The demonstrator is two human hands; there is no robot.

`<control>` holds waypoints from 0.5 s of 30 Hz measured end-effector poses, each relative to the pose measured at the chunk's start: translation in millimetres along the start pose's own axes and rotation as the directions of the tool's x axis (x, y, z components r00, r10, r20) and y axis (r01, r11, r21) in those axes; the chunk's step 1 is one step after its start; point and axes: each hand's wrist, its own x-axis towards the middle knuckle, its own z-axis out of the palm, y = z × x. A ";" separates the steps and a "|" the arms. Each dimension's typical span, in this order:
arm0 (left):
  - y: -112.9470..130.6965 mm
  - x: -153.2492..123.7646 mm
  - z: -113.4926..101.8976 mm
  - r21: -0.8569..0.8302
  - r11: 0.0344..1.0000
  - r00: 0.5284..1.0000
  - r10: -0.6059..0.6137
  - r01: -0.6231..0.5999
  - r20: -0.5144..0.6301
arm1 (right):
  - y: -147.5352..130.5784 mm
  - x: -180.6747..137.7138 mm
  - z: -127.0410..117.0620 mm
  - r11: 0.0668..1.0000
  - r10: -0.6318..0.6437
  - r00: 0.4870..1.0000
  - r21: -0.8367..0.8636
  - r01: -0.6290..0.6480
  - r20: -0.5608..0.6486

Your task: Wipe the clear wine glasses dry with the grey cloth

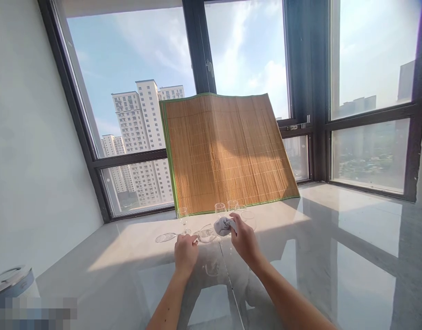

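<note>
My left hand (186, 252) is closed, its fingers around the stem end of a clear wine glass (207, 234) tilted on its side, bowl toward the right. My right hand (244, 239) grips a bunched grey-white cloth (223, 226) just above and to the right of that bowl. Another clear stemmed glass (182, 212) stands upright behind my left hand. Beyond the cloth are more clear glasses, one (220, 209) near the middle and one (233, 204) farther right. Parts of these are hidden by the cloth and my right hand.
A bamboo mat (228, 151) with green edging leans against the dark-framed window behind the glasses. The glossy tiled ledge (321, 270) carries bright reflections. At the lower left stands a lidded white container (16, 282), partly cut off. A white wall (35, 137) bounds the left.
</note>
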 end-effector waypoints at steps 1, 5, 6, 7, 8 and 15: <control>1.3 0.4 1.9 -0.027 0.998 0.998 0.056 -0.056 0.024 | -0.1 -0.4 0.9 1.000 0.004 1.000 0.025 -0.004 -0.005; 10.2 1.1 11.0 -0.276 0.937 0.969 0.240 -0.214 0.061 | 3.1 -0.6 4.3 0.992 0.068 0.997 0.107 -0.072 0.037; 12.3 1.3 12.2 -0.358 0.912 0.972 0.230 -0.202 0.039 | 4.5 -0.3 5.0 0.987 0.099 0.994 0.120 -0.104 0.049; 13.9 1.6 12.9 -0.443 0.880 0.980 0.199 -0.173 0.013 | 5.6 0.0 5.8 0.980 0.135 0.989 0.136 -0.142 0.060; 15.0 1.9 13.3 -0.524 0.841 0.989 0.150 -0.131 -0.006 | 6.0 0.2 6.6 0.970 0.172 0.982 0.163 -0.182 0.074; 16.9 -0.4 27.6 -0.572 0.817 0.995 -0.017 0.072 0.101 | -22.7 0.1 5.5 0.539 0.286 0.862 0.673 -0.506 0.419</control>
